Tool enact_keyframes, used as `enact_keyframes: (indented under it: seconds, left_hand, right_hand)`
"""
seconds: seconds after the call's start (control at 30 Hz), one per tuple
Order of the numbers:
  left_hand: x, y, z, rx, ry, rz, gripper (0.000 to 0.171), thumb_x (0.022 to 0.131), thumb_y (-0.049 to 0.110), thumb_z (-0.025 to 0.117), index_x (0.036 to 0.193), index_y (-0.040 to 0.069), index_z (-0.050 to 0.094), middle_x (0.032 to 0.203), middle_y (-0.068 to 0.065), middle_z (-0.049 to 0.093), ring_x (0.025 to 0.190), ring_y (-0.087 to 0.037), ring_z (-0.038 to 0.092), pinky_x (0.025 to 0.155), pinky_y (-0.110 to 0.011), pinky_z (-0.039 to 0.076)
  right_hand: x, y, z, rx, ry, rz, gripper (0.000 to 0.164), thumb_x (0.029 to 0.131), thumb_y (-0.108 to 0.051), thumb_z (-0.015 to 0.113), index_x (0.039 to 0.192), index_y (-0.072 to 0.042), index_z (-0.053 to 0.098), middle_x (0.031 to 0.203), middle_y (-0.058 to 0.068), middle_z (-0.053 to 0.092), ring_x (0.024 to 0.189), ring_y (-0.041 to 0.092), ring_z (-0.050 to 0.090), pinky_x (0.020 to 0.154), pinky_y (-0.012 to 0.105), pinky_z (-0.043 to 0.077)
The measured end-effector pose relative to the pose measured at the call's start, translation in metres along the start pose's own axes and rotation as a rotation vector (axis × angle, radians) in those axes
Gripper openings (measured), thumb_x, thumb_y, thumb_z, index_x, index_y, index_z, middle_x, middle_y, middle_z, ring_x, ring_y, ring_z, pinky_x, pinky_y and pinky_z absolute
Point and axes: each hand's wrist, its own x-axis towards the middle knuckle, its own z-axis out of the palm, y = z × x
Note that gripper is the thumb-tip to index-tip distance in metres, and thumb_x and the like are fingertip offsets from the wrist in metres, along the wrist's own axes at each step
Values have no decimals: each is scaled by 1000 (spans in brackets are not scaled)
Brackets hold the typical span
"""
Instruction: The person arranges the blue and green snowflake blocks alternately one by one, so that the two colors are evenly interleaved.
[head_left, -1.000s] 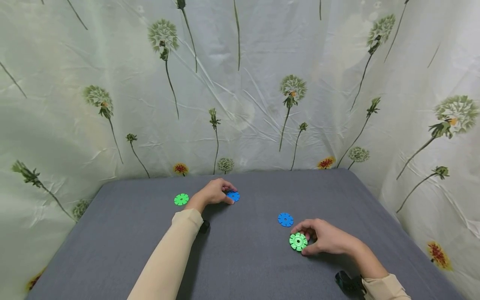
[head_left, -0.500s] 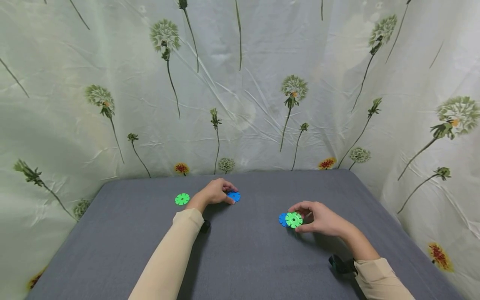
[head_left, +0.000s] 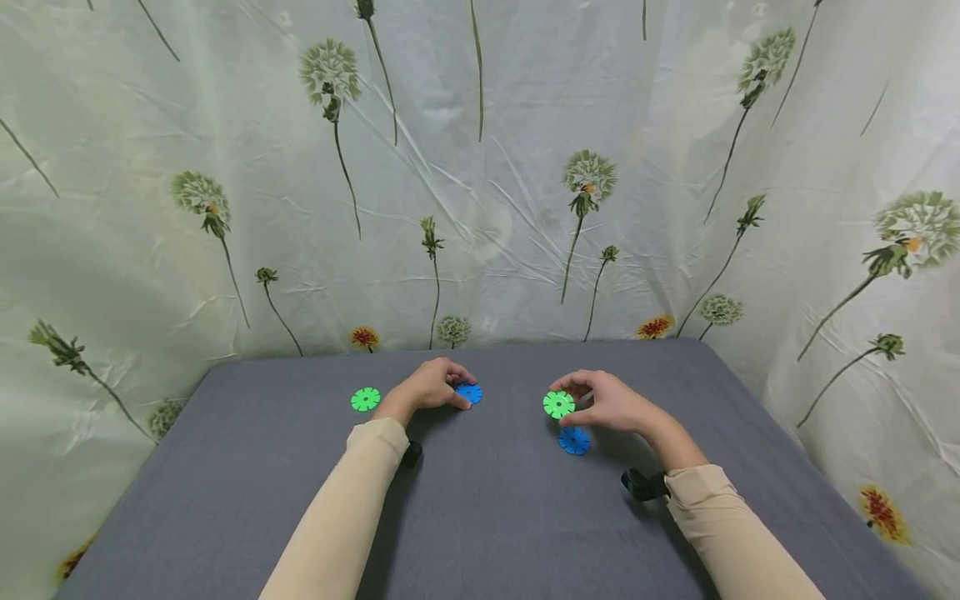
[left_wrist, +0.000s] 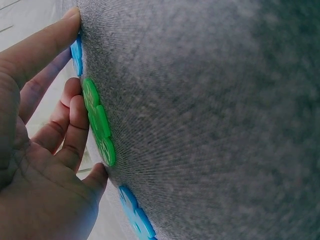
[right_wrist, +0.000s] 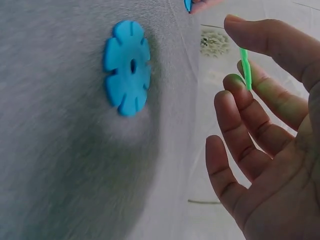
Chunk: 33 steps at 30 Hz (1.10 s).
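My left hand [head_left: 431,385] rests on the cloth near the back, thumb and fingertips at opposite edges of a flat blue snowflake disc [head_left: 469,393]. The left wrist view reveals a green disc [left_wrist: 98,121] and another blue disc [left_wrist: 135,214] beside its fingers, both hidden behind the hand in the head view. My right hand [head_left: 603,400] pinches a slotted green snowflake disc [head_left: 558,405] between thumb and index finger, to the right of the left hand. Just nearer me, partly under the right thumb's side in view, lies a blue snowflake disc [head_left: 574,442].
Left of my left wrist lies a further green disc [head_left: 365,399]. Dark grey cloth [head_left: 480,517] covers the table, whose back edge meets a flower-printed curtain [head_left: 495,200]. The curtain also hangs along both sides.
My right hand has carried the green disc away from me and leftward, passing over the blue disc to a spot beyond it. The left hand stays put.
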Motion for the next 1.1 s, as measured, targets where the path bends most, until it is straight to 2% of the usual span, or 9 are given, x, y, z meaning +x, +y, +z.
enact_keyframes:
  seconds: [0.23,0.47,1.1]
  left_hand:
    - [1,-3,0,-1,1,-1,39,90,19,89,128,18,80,146,-13,69,143,-34,60,119,-52,48]
    - [2,-4,0,6,-2,0,40,90,20,89,129,19,80,147,-14,69,143,-34,60,119,-52,48]
    - [2,-4,0,-6,4,-5,41,89,21,90,128,19,80,145,-12,70,141,-33,61,118,-52,49]
  right_hand:
    - [30,-7,6,-56,-13,22,47,92,-21,87,134,-8,73,121,8,73,105,20,67,92,39,57]
    - [54,-18,15,-65,-24,43,46,92,-22,86,135,-9,73,124,10,72,111,26,69,98,46,58]
    - [89,-17,34,-63,-54,90,47,92,-22,86,135,-8,73,126,13,73,113,28,69,99,45,59]
